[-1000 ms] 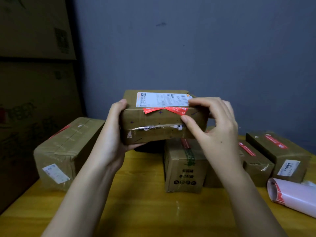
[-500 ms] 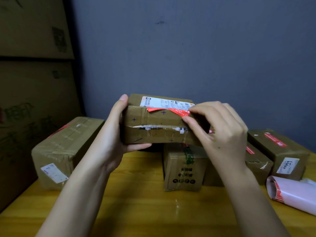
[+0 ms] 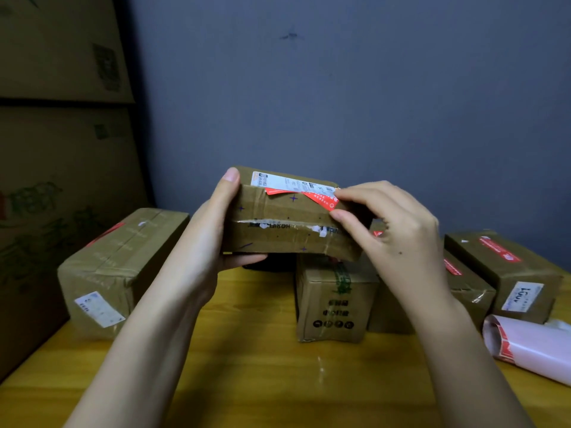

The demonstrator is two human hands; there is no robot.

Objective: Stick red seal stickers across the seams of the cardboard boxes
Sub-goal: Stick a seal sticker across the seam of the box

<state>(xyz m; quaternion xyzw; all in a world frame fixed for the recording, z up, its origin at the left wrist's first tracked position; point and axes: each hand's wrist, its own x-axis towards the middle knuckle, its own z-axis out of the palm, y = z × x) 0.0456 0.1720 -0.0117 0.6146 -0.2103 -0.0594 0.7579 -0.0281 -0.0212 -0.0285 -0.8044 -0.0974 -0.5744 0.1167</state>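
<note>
I hold a flat cardboard box (image 3: pixel 278 236) in the air above the table, its front side toward me with a torn seam running across. My left hand (image 3: pixel 210 242) grips its left end, thumb underneath. A red seal sticker (image 3: pixel 318 199) lies along the box's upper front edge, below a white shipping label (image 3: pixel 287 180). My right hand (image 3: pixel 392 230) pinches the sticker's right end between thumb and fingertips at the box's right corner.
Several taped cardboard boxes stand on the yellow table (image 3: pixel 247 366): one at left (image 3: pixel 117 267), one in the middle (image 3: pixel 333 301), two at right (image 3: pixel 506 270) with red stickers on top. A roll of sticker sheets (image 3: pixel 525 347) lies at right. Large cartons (image 3: pixel 61 149) are stacked at left.
The held box has tipped so its top faces further away and sits slightly lower. My right hand's fingers have shifted along the sticker's right end.
</note>
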